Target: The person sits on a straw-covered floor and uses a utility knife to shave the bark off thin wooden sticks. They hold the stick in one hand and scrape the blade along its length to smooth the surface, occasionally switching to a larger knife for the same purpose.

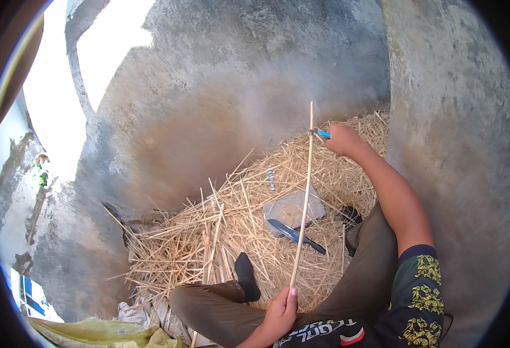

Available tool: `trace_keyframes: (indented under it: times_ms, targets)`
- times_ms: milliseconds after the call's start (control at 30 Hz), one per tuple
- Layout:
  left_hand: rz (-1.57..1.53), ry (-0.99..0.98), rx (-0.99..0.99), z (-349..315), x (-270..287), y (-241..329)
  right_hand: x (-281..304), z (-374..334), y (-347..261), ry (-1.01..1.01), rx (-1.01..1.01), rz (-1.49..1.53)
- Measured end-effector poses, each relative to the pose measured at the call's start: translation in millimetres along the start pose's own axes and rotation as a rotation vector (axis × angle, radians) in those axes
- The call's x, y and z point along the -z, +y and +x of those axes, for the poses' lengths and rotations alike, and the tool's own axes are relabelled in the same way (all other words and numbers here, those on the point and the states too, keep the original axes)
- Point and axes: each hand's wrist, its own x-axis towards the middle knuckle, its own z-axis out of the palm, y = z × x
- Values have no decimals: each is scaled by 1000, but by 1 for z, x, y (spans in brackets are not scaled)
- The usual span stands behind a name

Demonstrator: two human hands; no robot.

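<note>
My left hand (281, 309) is closed round the lower end of a long, thin, pale stick (306, 203), close to my lap. The stick slants up and slightly right, away from me. At its far part, my right hand (344, 140) grips a small tool with a blue handle (323, 134). The tool's dark end touches the stick a little below its tip; its exact kind is too small to make out. Beneath the stick, a knife (295, 235) with a dark blade and black handle lies against a grey block (287, 210).
Loose straw-like shavings and strips (237, 214) cover the floor around the block. A small pale blue-white strip (270, 178) lies beyond it. Concrete walls (452, 116) rise ahead and at right. My socked foot (246, 277) rests in front. Yellowish sacking (92, 332) lies at lower left.
</note>
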Motion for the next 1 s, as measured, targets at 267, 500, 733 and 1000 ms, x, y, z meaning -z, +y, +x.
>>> trace_keyframes:
  times_ms: [267, 500, 733, 1000]
  targets:
    - [327, 111, -110, -21, -15, 2, 14, 11, 6, 45, 24, -109]
    - [282, 97, -56, -32, -22, -2, 13, 21, 26, 102, -146, -18]
    - [154, 91, -37, -21, -14, -8, -8, 4, -1, -72, 140, -246]
    - [352, 158, -9, -43, -16, -13, -28, 16, -7, -15, 67, -4]
